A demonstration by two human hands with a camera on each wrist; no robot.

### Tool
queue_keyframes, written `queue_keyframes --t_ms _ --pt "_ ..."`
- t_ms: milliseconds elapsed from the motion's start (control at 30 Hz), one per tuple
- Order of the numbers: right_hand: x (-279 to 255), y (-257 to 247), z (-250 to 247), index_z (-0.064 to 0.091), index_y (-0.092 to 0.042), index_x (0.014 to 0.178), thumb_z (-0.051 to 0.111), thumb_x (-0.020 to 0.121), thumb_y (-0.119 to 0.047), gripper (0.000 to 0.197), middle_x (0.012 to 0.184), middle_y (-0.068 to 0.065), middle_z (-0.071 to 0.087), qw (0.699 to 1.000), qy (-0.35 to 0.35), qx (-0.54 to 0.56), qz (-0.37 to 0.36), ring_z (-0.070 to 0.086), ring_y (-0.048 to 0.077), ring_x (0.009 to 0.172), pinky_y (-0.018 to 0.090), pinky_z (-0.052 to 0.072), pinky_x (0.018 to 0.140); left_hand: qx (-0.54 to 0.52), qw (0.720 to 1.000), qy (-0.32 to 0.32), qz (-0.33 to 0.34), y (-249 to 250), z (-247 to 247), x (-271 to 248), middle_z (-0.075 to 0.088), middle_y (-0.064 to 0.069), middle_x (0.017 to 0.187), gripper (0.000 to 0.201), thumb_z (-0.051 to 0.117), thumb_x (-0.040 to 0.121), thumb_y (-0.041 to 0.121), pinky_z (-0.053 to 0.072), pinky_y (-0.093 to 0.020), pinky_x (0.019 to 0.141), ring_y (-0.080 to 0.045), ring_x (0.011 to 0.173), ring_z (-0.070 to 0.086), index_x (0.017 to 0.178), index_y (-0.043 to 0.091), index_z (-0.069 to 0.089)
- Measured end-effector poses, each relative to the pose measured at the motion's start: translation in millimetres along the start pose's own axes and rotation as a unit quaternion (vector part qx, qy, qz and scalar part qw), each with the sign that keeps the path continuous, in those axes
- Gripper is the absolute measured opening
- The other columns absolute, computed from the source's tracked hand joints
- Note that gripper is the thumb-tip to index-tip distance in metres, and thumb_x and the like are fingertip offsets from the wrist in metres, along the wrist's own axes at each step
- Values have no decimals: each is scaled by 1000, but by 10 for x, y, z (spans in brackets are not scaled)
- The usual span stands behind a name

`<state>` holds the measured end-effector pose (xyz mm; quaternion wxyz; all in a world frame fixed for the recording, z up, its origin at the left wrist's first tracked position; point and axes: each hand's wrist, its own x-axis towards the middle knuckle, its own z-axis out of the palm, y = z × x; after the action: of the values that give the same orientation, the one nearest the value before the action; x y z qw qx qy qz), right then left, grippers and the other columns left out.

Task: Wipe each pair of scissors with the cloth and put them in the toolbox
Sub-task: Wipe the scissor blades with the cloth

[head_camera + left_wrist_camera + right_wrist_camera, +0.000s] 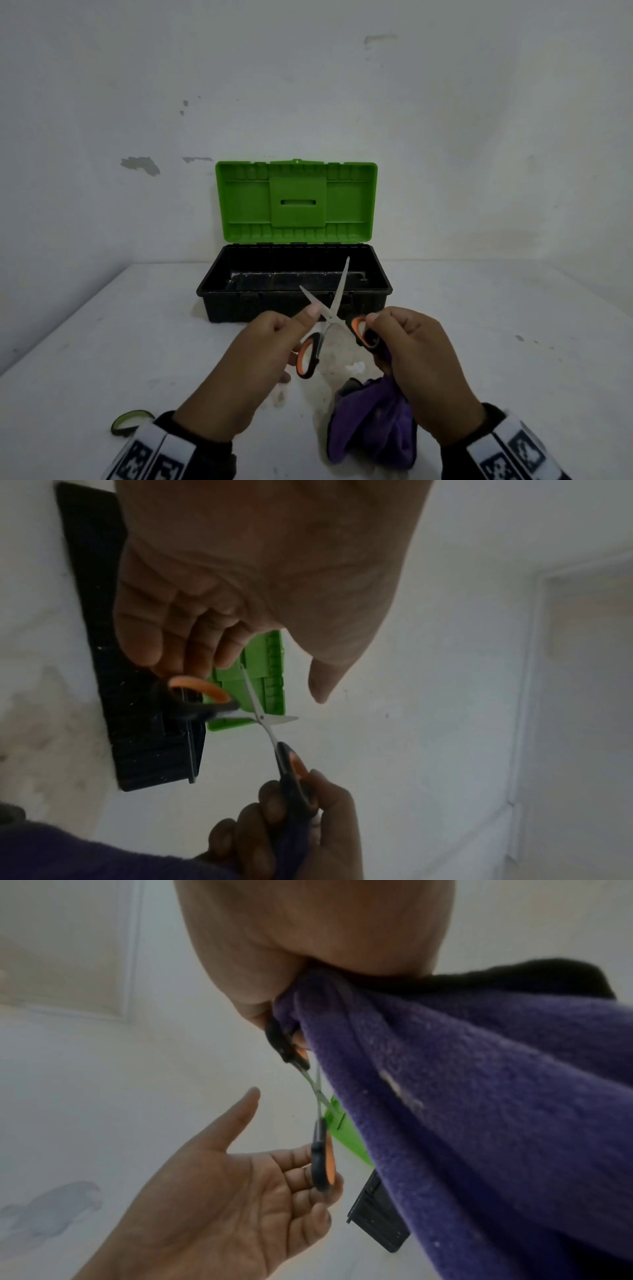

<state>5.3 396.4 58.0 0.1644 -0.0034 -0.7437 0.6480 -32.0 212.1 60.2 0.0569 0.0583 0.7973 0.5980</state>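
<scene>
A pair of scissors [329, 318] with orange and black handles is held above the table, its blades spread in an X toward the toolbox [239, 308]. My left hand [260, 359] curls its fingers on the left handle loop [202, 688], thumb stretched up beside a blade. My right hand [411, 353] grips the other handle [284, 1045] together with a purple cloth [373, 428], which hangs down to the table. The toolbox stands open behind the hands, black base and upright green lid [296, 200]; only its bare floor shows inside.
A green and black loop [132, 421], seemingly the handle of another pair of scissors, lies at the table's near left by my left wrist. A white wall rises right behind the toolbox. The white table [513, 325] has stains.
</scene>
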Motion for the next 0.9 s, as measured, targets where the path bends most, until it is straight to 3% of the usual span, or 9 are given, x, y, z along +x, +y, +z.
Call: queue_keyframes --t_ms 100,200,267,367,433,533,633,767,900 --pt "-62 22 49 56 -6 60 56 96 -13 37 49 -1 45 999 4 39 -14 35 13 45 19 31 42 -30 999 -9 24 3 25 -16 72 -1 87 59 63 62 70 59 -34 78 -15 82 69 99 24 66" --pt "-90 76 75 60 -11 64 54 98 -14 35 50 -5 47 998 -27 53 -26 36 10 45 18 32 43 -60 996 -24 60 15 71 -35 70 1 83 49 74 62 59 56 -28 62 -11 68 64 101 29 66" --pt "-108 104 58 63 -12 68 53 100 -16 33 54 -7 51 997 -53 19 -54 39 8 47 18 34 47 -36 996 -20 84 15 78 -34 66 8 75 39 76 64 57 47 -23 58 -4 61 53 90 29 70" --pt "-140 79 -14 64 -24 69 54 98 -34 32 61 -7 57 992 -96 -35 -75 47 5 55 17 39 55 15 992 6 121 18 46 -34 54 9 62 40 78 63 59 43 -23 56 -5 57 44 78 23 68" --pt "-122 52 -104 64 -24 73 49 98 -47 37 69 -4 60 989 -110 -80 -64 52 10 62 23 42 62 38 988 23 149 35 25 -46 49 7 59 45 80 61 60 40 -22 52 -7 54 40 75 20 65" --pt "20 40 -276 67 -22 84 40 90 -30 28 80 -3 64 991 -42 -117 -53 57 13 72 25 44 67 72 980 27 181 79 11 -74 43 8 54 44 82 61 56 34 -17 47 -5 49 35 71 18 62" --pt "115 -41 -342 69 -30 94 47 99 -12 29 82 -13 68 987 -7 -147 -68 59 0 71 13 41 60 90 976 23 198 116 45 -102 41 9 49 42 85 59 50 32 -14 43 -4 46 32 63 20 57" --pt "70 -183 -202 72 -27 98 68 89 -7 23 90 -19 74 974 19 -140 -175 68 -3 88 6 47 73 111 970 26 213 131 96 -90 41 11 45 44 86 59 48 33 -14 43 -4 44 34 59 22 51" --pt "-7 -196 19 70 -34 88 78 81 -12 24 87 -24 71 957 58 -166 -231 67 -5 84 3 46 70 130 967 32 218 108 96 -64 44 11 46 43 87 58 46 33 -15 43 -3 43 35 59 22 52"
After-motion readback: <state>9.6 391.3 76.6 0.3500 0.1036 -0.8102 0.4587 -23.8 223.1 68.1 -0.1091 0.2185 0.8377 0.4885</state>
